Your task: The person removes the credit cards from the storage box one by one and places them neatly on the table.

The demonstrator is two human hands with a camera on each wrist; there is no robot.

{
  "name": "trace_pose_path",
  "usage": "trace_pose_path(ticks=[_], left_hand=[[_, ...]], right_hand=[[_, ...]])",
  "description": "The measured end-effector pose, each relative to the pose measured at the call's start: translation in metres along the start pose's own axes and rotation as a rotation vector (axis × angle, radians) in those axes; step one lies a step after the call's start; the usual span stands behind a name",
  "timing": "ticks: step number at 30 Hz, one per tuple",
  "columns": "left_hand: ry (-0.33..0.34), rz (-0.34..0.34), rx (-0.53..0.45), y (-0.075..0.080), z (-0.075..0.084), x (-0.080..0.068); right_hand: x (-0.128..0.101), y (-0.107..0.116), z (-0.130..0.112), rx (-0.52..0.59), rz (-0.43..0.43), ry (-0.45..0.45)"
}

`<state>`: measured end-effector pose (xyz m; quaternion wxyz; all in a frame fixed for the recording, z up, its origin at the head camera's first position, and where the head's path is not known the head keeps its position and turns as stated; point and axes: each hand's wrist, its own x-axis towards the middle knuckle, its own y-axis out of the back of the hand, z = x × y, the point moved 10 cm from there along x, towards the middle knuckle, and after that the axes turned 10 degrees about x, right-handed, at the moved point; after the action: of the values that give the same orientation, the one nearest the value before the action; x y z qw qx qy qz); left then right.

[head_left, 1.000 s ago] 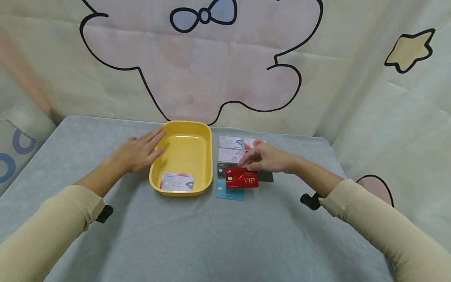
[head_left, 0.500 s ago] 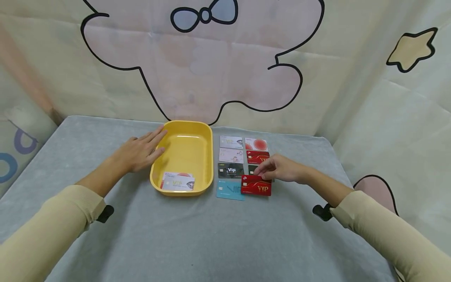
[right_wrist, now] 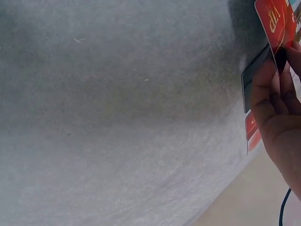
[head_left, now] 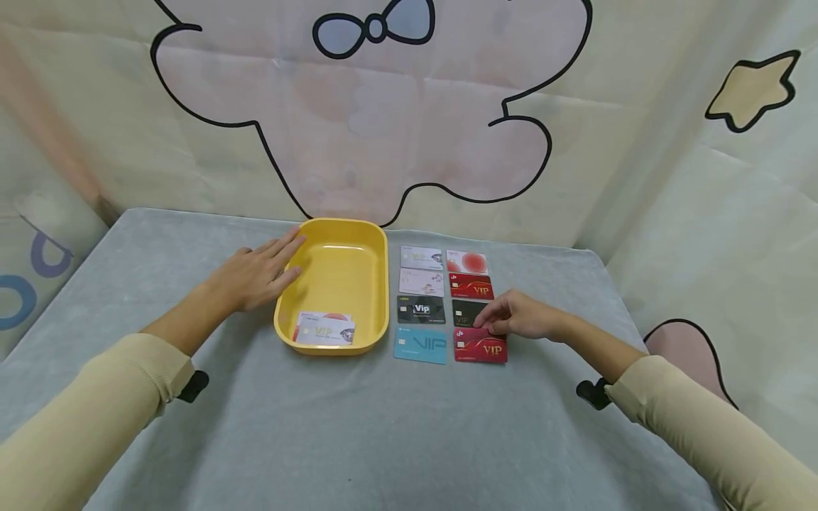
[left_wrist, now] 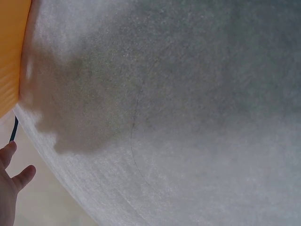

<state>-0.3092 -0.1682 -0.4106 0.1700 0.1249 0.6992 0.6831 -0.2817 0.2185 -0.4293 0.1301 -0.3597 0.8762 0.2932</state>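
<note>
My right hand (head_left: 524, 316) pinches the upper edge of a red VIP card (head_left: 481, 345), at the near end of the right column of cards. In the right wrist view that red card (right_wrist: 275, 21) is tilted between thumb and fingers, over a dark card (right_wrist: 251, 87). My left hand (head_left: 255, 275) lies with straight fingers on the left rim of a yellow tray (head_left: 339, 284). Overlapping cards (head_left: 326, 331) rest inside the tray's near end, a white VIP one on top. Only some fingertips of the left hand (left_wrist: 11, 183) show in the left wrist view.
Left of the held card lies a blue VIP card (head_left: 420, 345). Beyond it come a black card (head_left: 420, 309), a pale pink card (head_left: 421, 282) and a white card (head_left: 421, 257). A second red card (head_left: 471, 285) and a red-circled card (head_left: 467, 262) lie farther back. Grey cloth (head_left: 358, 433) covers the table.
The right hand has carried the red card rightward and toward me, from over the black and blue cards to the right column's near end. The left hand stays on the tray.
</note>
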Motion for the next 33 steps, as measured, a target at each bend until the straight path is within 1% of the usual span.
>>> trace_pose_path(ticks=[5, 10, 19, 22, 27, 33], left_hand=[[-0.004, 0.005, 0.002, 0.001, 0.001, -0.001], [-0.005, 0.000, -0.003, 0.001, 0.002, -0.001], [-0.006, 0.001, -0.001, 0.000, 0.001, 0.000], [-0.004, 0.004, -0.001, 0.000, 0.001, 0.000], [-0.001, 0.004, 0.001, 0.000, 0.001, 0.000], [-0.005, 0.001, 0.002, -0.001, 0.000, 0.001]], right_hand=[[0.002, -0.003, -0.002, -0.021, -0.024, 0.024], [0.004, -0.003, -0.001, -0.040, -0.016, 0.028], [0.002, 0.001, -0.002, -0.035, 0.016, -0.020], [0.002, 0.004, -0.005, -0.042, 0.034, -0.020], [0.008, 0.011, -0.021, -0.029, 0.080, 0.009], [0.022, 0.008, -0.055, 0.015, 0.105, 0.088]])
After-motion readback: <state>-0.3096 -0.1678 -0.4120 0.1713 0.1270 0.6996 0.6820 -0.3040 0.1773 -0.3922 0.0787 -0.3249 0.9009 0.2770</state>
